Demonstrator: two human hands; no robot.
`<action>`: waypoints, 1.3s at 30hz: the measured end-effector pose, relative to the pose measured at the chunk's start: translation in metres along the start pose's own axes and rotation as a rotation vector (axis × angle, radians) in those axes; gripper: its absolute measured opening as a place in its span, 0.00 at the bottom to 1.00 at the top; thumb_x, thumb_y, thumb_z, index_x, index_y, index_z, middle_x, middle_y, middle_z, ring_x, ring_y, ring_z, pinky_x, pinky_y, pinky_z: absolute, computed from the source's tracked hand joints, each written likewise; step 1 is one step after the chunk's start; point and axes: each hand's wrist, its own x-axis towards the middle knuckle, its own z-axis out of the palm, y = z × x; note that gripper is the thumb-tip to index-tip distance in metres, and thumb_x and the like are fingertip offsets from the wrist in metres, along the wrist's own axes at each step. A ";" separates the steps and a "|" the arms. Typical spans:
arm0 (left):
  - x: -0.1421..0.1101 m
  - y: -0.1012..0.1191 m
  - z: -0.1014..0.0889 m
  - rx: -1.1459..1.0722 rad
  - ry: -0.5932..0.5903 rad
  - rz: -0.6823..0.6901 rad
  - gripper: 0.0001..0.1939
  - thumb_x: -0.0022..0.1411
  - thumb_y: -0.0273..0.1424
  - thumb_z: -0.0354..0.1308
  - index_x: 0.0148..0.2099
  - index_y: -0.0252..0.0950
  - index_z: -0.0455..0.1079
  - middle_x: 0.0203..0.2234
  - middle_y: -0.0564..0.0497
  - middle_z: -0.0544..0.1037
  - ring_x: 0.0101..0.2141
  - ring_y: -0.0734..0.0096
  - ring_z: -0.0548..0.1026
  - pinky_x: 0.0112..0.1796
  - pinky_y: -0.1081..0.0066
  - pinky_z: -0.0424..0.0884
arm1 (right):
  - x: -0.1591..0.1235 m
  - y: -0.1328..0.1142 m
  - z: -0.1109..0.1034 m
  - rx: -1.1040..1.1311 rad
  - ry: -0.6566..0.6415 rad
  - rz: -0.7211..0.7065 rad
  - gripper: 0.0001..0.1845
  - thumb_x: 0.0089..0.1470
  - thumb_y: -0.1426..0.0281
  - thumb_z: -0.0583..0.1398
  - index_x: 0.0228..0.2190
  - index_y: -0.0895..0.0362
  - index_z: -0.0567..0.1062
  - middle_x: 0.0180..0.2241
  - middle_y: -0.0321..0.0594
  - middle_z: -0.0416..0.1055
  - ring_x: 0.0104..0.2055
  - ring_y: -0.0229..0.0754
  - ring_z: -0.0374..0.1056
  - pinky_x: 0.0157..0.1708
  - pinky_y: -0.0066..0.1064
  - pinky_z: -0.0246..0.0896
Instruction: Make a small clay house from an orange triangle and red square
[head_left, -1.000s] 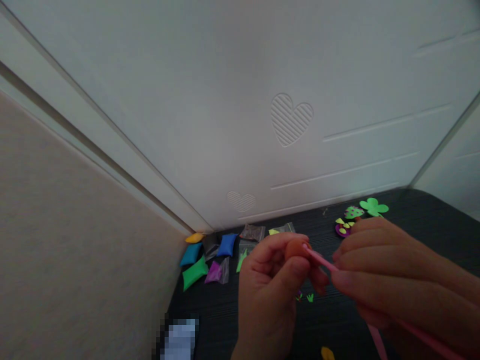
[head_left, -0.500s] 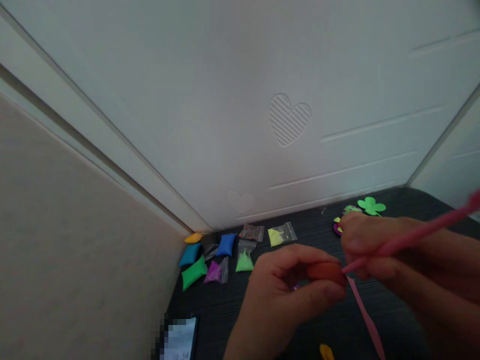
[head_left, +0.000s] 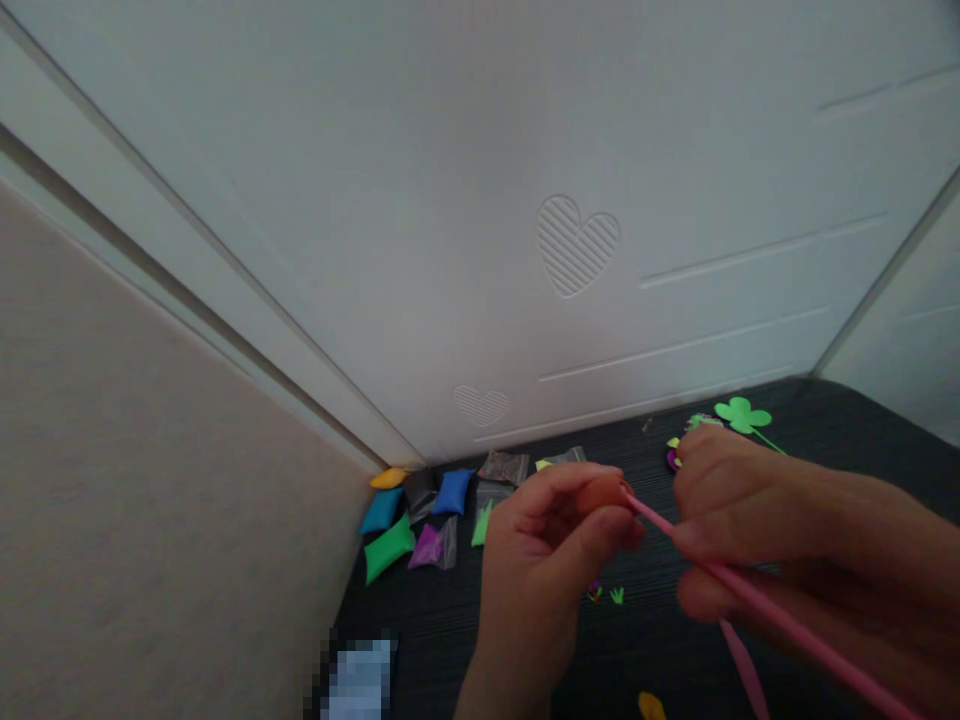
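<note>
Between the thumb and fingers of my left hand (head_left: 551,560) is a small orange-brown lump of modelling clay (head_left: 600,494). My right hand (head_left: 795,530) grips a long pink modelling tool (head_left: 795,626), its thin tip touching the lump's right side. Below the right hand, a second pink tool (head_left: 744,670) lies on the dark table, partly covered. Beneath the hands are a tiny green grass-like piece (head_left: 617,596) and a small multicoloured piece (head_left: 594,592).
Several clay packets, including a green one (head_left: 389,548) and a blue one (head_left: 453,492), lie at the back left. A green clover shape (head_left: 742,414) is at the back right, near a purple piece (head_left: 672,457). A phone (head_left: 360,680) sits front left. A white panel (head_left: 420,250) stands behind.
The left hand moved right with the clay lump, then back left and up. The tool's handle swung up to the right, then down again, its tip staying near the lump.
</note>
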 end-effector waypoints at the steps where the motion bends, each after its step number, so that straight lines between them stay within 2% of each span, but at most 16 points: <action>1: -0.001 0.001 0.000 0.119 0.031 0.009 0.08 0.50 0.26 0.63 0.35 0.38 0.74 0.26 0.54 0.77 0.28 0.77 0.74 0.31 0.80 0.70 | 0.000 0.001 0.001 0.006 -0.053 -0.016 0.11 0.44 0.72 0.63 0.33 0.50 0.72 0.26 0.30 0.71 0.28 0.35 0.66 0.31 0.30 0.64; 3: -0.002 0.003 0.000 0.298 0.043 0.023 0.08 0.50 0.26 0.63 0.36 0.37 0.74 0.28 0.53 0.77 0.30 0.74 0.74 0.33 0.78 0.69 | 0.000 0.002 0.001 0.021 -0.136 -0.014 0.11 0.45 0.75 0.62 0.34 0.52 0.72 0.27 0.31 0.70 0.30 0.34 0.65 0.30 0.28 0.63; 5: -0.003 0.004 -0.001 0.380 -0.002 0.016 0.07 0.51 0.28 0.62 0.36 0.37 0.74 0.28 0.53 0.77 0.31 0.72 0.74 0.34 0.76 0.69 | 0.000 0.005 0.002 0.021 -0.078 0.062 0.10 0.46 0.75 0.61 0.32 0.51 0.72 0.27 0.31 0.69 0.29 0.33 0.65 0.27 0.25 0.61; 7: -0.004 0.004 -0.002 0.370 -0.061 -0.027 0.06 0.51 0.29 0.62 0.35 0.36 0.74 0.28 0.52 0.77 0.31 0.72 0.73 0.34 0.75 0.68 | -0.001 0.009 0.003 0.028 0.002 0.132 0.08 0.47 0.75 0.61 0.31 0.51 0.72 0.27 0.31 0.69 0.29 0.33 0.65 0.27 0.24 0.61; 11: -0.004 0.004 -0.004 0.092 -0.208 -0.158 0.08 0.48 0.28 0.64 0.35 0.35 0.74 0.22 0.53 0.76 0.25 0.76 0.72 0.29 0.76 0.68 | -0.003 0.015 0.003 0.107 0.122 0.194 0.10 0.47 0.75 0.61 0.33 0.50 0.72 0.29 0.31 0.71 0.32 0.33 0.67 0.29 0.21 0.63; 15: -0.004 0.000 -0.003 -0.222 -0.298 -0.194 0.08 0.47 0.27 0.65 0.33 0.35 0.74 0.21 0.54 0.76 0.22 0.79 0.73 0.24 0.80 0.69 | -0.004 0.018 0.001 0.190 0.136 0.160 0.08 0.48 0.74 0.60 0.33 0.50 0.72 0.28 0.32 0.71 0.30 0.34 0.67 0.28 0.22 0.64; 20: -0.001 -0.005 -0.002 -0.382 -0.234 -0.077 0.07 0.51 0.30 0.63 0.34 0.35 0.74 0.21 0.53 0.76 0.20 0.80 0.73 0.22 0.83 0.69 | -0.006 0.015 0.002 0.164 0.144 0.052 0.14 0.45 0.78 0.62 0.34 0.51 0.73 0.27 0.34 0.70 0.32 0.36 0.67 0.28 0.26 0.63; 22: 0.001 -0.004 -0.002 -0.374 -0.170 -0.037 0.07 0.51 0.31 0.63 0.35 0.36 0.74 0.22 0.54 0.76 0.21 0.80 0.73 0.22 0.82 0.69 | -0.005 0.012 0.003 0.121 0.093 0.016 0.14 0.44 0.78 0.63 0.34 0.52 0.73 0.26 0.33 0.70 0.30 0.36 0.66 0.31 0.28 0.62; 26: 0.001 0.000 0.000 -0.104 0.013 0.013 0.07 0.49 0.28 0.64 0.34 0.38 0.74 0.23 0.55 0.76 0.24 0.80 0.73 0.27 0.81 0.70 | 0.000 0.004 0.000 0.054 -0.090 -0.055 0.12 0.45 0.77 0.63 0.34 0.54 0.72 0.26 0.33 0.70 0.29 0.34 0.65 0.34 0.31 0.61; 29: -0.001 0.001 0.000 0.193 0.042 0.030 0.08 0.49 0.25 0.63 0.35 0.38 0.74 0.25 0.55 0.76 0.28 0.79 0.73 0.31 0.81 0.69 | 0.001 0.003 0.000 0.019 -0.148 -0.068 0.12 0.46 0.78 0.62 0.34 0.54 0.72 0.27 0.33 0.71 0.30 0.34 0.66 0.35 0.30 0.61; 32: -0.003 0.001 -0.002 0.246 -0.053 -0.010 0.08 0.49 0.25 0.63 0.35 0.38 0.74 0.27 0.55 0.76 0.29 0.80 0.73 0.32 0.82 0.68 | -0.002 0.008 0.001 0.051 -0.036 -0.050 0.12 0.45 0.77 0.62 0.34 0.53 0.72 0.27 0.33 0.71 0.31 0.35 0.66 0.32 0.28 0.62; 35: -0.003 -0.001 -0.006 0.029 -0.204 -0.113 0.09 0.49 0.25 0.64 0.36 0.37 0.74 0.25 0.56 0.77 0.27 0.81 0.73 0.29 0.83 0.68 | -0.005 0.015 0.002 0.067 0.133 0.057 0.12 0.46 0.77 0.61 0.35 0.52 0.72 0.29 0.34 0.71 0.34 0.35 0.67 0.30 0.25 0.62; 37: -0.003 -0.003 -0.008 -0.148 -0.308 -0.134 0.10 0.49 0.25 0.64 0.37 0.36 0.74 0.24 0.55 0.77 0.25 0.81 0.74 0.28 0.82 0.70 | -0.006 0.017 0.002 0.101 0.157 0.109 0.11 0.47 0.76 0.61 0.34 0.51 0.72 0.30 0.33 0.71 0.34 0.35 0.67 0.29 0.24 0.63; 39: -0.002 -0.005 -0.009 -0.286 -0.371 -0.097 0.09 0.51 0.25 0.63 0.37 0.35 0.73 0.24 0.55 0.77 0.25 0.81 0.74 0.27 0.83 0.71 | -0.005 0.016 0.002 0.158 0.143 0.119 0.10 0.48 0.76 0.61 0.34 0.51 0.72 0.29 0.33 0.70 0.34 0.35 0.66 0.28 0.24 0.63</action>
